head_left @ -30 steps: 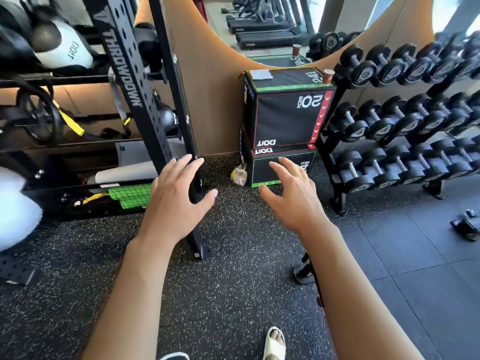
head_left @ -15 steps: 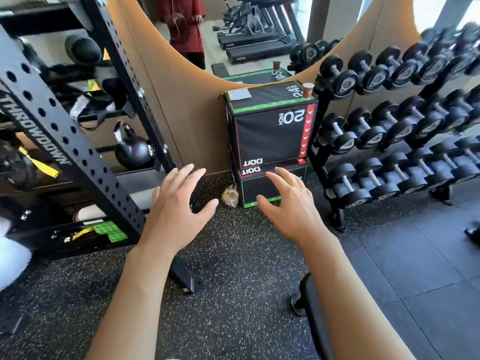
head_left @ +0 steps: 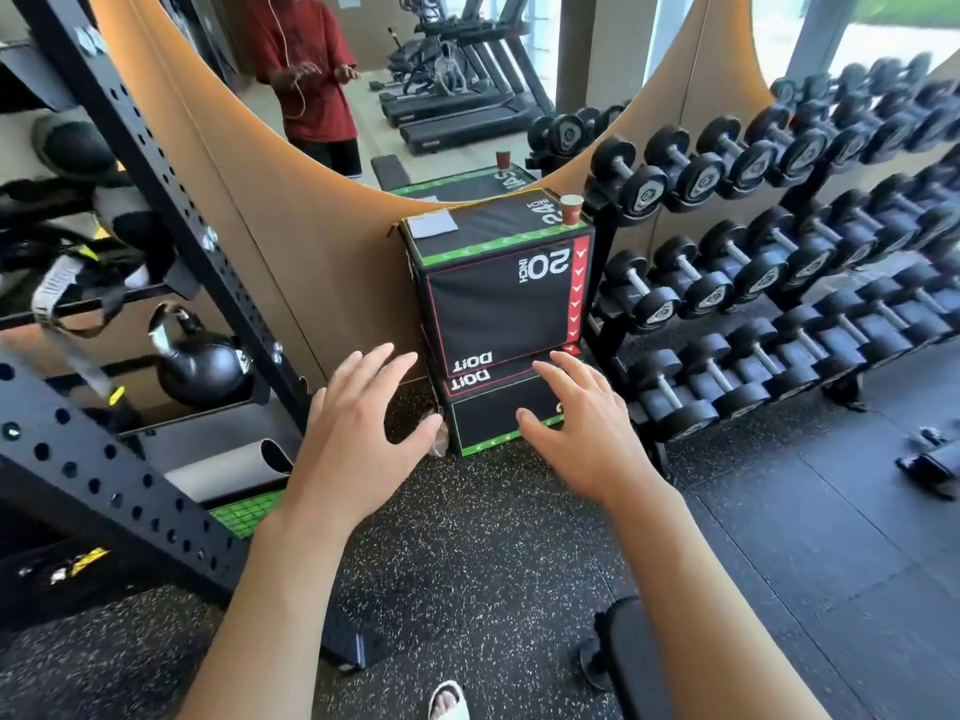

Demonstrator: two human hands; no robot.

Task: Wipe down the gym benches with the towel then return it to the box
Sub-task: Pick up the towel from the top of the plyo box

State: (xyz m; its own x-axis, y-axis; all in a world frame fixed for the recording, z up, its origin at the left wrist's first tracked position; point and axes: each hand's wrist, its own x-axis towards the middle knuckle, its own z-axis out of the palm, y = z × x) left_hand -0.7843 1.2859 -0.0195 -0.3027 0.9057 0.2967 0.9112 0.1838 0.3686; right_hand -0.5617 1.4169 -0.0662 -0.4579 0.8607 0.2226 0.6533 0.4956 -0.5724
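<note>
The towel (head_left: 434, 224), a small grey folded square, lies on the top face of the upper box (head_left: 496, 291), at its back left corner, well apart from both hands. One paper cup (head_left: 570, 209) stands at the opposite corner. Two boxes are stacked, the upper on the lower box (head_left: 493, 415). Over the last second the view has closed in on the stack and lifted, so the top face and towel now sit nearer; this reads as an approach to collect the towel, with no wiping begun. The left hand (head_left: 358, 433) and right hand (head_left: 587, 433) hover in front of the lower box, fingers spread and straight, holding nothing, much as before. One bench pad (head_left: 649, 662) edges in at the bottom. One kettlebell (head_left: 200, 366) sits on the rack at left; three rows of dumbbells (head_left: 779, 283) fill the right
</note>
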